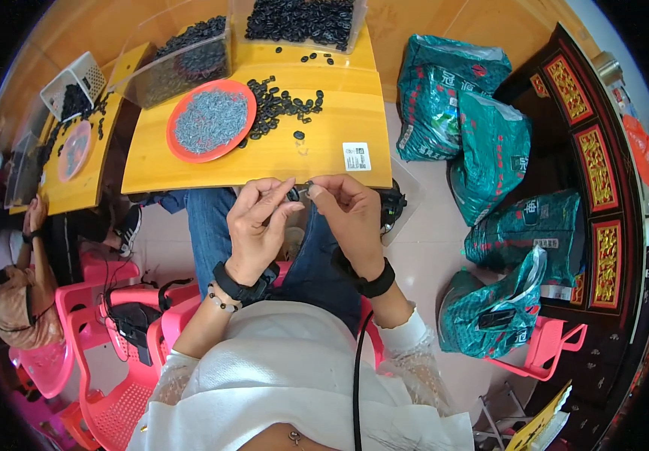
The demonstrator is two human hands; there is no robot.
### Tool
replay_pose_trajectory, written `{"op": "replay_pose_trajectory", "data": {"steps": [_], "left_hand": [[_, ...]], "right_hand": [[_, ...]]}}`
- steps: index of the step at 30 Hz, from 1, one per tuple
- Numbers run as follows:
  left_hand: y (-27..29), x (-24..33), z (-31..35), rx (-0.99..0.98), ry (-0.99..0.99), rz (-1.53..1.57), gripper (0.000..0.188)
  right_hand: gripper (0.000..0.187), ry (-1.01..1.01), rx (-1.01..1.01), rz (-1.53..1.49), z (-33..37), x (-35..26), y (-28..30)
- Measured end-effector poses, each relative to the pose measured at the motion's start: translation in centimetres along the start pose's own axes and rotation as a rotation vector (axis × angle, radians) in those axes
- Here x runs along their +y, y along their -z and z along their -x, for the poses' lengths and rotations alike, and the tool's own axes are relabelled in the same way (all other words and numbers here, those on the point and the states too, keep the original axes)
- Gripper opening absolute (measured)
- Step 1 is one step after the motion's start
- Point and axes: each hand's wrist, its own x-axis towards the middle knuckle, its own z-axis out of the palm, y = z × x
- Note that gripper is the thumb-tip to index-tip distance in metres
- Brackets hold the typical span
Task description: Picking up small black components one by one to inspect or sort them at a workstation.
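We list: left hand (253,224) pinching 1 black part (293,195); right hand (351,218) pinching 1 small piece (306,189); likely fitting, next needing alignment.

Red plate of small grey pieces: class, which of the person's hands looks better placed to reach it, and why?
Probably the left hand: the red plate lies ahead on its side, while the right hand is farther away. However, the left pinches a small black piece.

Label (356,156), white: code square and fine print, too small to read; on table (276,167), just beyond right hand (345,218). Bags (492,143), green: white and red characters; well right of same hand.
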Motion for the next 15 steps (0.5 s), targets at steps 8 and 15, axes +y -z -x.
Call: {"op": "replay_pose_trajectory", "data": {"steps": [8,15], "left_hand": [[-0.17,0.17,0.09,-0.032,-0.001,0.003,0.035],[-0.16,0.29,0.22,-0.035,0.018,-0.008,0.035]], "right_hand": [[0.013,0.030,-0.020,-0.001,-0.07,0.59,0.17],[0.013,0.038,-0.007,0.033,-0.06,0.76,0.32]]}}
